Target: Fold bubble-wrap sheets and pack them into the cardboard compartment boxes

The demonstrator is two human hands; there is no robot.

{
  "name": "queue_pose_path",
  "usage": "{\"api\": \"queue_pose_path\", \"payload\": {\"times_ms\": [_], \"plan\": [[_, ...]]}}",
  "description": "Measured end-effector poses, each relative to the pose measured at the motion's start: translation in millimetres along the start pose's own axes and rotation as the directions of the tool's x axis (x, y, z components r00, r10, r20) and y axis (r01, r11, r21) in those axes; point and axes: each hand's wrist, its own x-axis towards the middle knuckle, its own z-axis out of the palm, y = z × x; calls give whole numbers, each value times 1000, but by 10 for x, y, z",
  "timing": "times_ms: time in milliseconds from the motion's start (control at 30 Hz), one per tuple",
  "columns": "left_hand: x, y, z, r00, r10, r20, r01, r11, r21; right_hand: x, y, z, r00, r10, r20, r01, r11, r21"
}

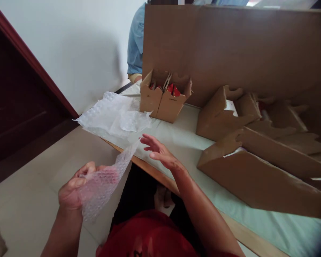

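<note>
"Where's the wrap (98, 191)?"
"Gripped in my left hand (75, 185), by the tabletop's (182, 137) near edge; my right hand (159, 151), fingers spread, is at its tip."
"The step?"
"Handling it; next calls, I'd judge, for pinching that tip."

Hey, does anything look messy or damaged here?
Two minor things. The bubble wrap heap lies rumpled at the corner of the table and seems to hang past its edge. Beside it, the right box of the small pair has a ragged right edge, perhaps torn.

The right fingers (153, 141) could pass between small boxes (169, 106) and larger bins (246, 175); a tall panel (230, 46) stands behind.
</note>
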Motion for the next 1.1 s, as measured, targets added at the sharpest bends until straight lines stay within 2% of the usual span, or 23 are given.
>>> {"api": "queue_pose_path", "payload": {"times_ms": [33, 100, 300, 400, 433, 500, 567, 667, 767, 833, 900, 1033, 1100], "plan": [[28, -8, 84, 1000, -18, 23, 18, 1000, -21, -146, 18, -9, 999, 1, 53, -5, 998, 63], [76, -17, 252, 995, -68, 73, 70, 997, -30, -318, 58, 4, 996, -14, 86, 3, 992, 129], [117, 25, 683, 956, -172, 239, 163, 985, 58, -445, 9, 99, 994, -112, 5, 106, 951, 289], [181, 27, 812, 948, -183, 261, 159, 981, 112, -712, -64, 143, 999, -44, 10, 38, 936, 351], [232, 11, 841, 953, -174, 248, 146, 981, 129, -839, -81, 153, 1000, -1, -19, 8, 933, 359], [378, -57, 888, 969, -137, 206, 103, 981, 167, -1122, -107, 155, 984, 73, -164, -10, 934, 358], [554, -172, 936, 981, -99, 170, 60, 974, 219, -1408, -133, 129, 925, 112, -364, 9, 949, 314], [763, -424, 1028, 967, -143, 209, 74, 949, 307, -1783, -170, 55, 779, 92, -620, 25, 984, 177], [828, -744, 1120, 905, -307, 294, 174, 899, 403, -2080, -185, -18, 641, 43, -767, 7, 998, 61], [814, -965, 1170, 858, -419, 299, 231, 833, 503, -2250, -181, -51, 577, 30, -816, -24, 1000, 21], [790, -1158, 1217, 850, -455, 265, 241, 784, 572, -2409, -171, -70, 543, 49, -838, -63, 998, 17], [789, -1405, 1331, 913, -358, 197, 182, 789, 587, -2685, -119, -68, 567, 166, -807, -171, 982, 82], [808, -1469, 1381, 929, -315, 194, 140, 784, 604, -2790, -77, -60, 561, 198, -804, -212, 973, 92]]}}
